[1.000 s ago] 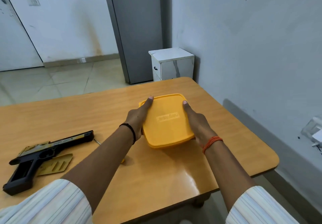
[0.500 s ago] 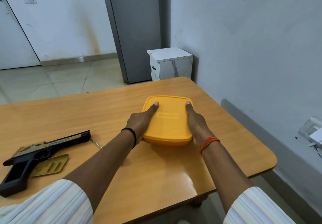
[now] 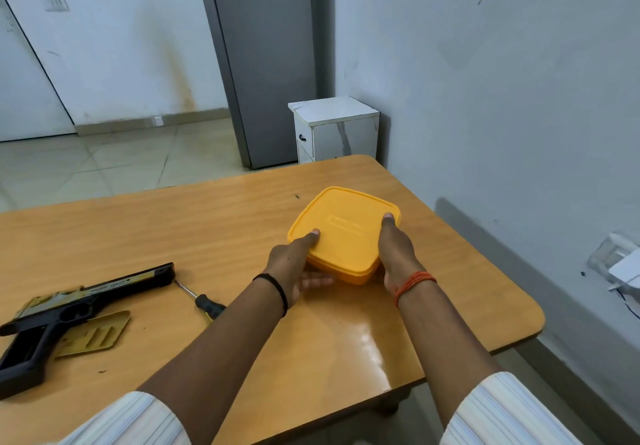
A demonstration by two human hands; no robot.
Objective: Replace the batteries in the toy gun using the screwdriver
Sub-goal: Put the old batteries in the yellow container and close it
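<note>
A yellow lidded box sits on the wooden table toward its right side. My left hand grips its left side, thumb on the lid and fingers under the edge. My right hand grips the right side the same way. The black and gold toy gun lies at the table's left edge. Its gold battery cover lies loose beside the grip. A screwdriver with a black handle lies just right of the gun's muzzle, partly hidden by my left forearm.
The table's right edge runs close to a grey wall. A small white cabinet and a grey fridge stand beyond the far edge. A clear holder with white paper is on the wall at the right.
Both hands have carried the yellow box farther away and to the right across the table. My left forearm has shifted, so the screwdriver handle now shows.
</note>
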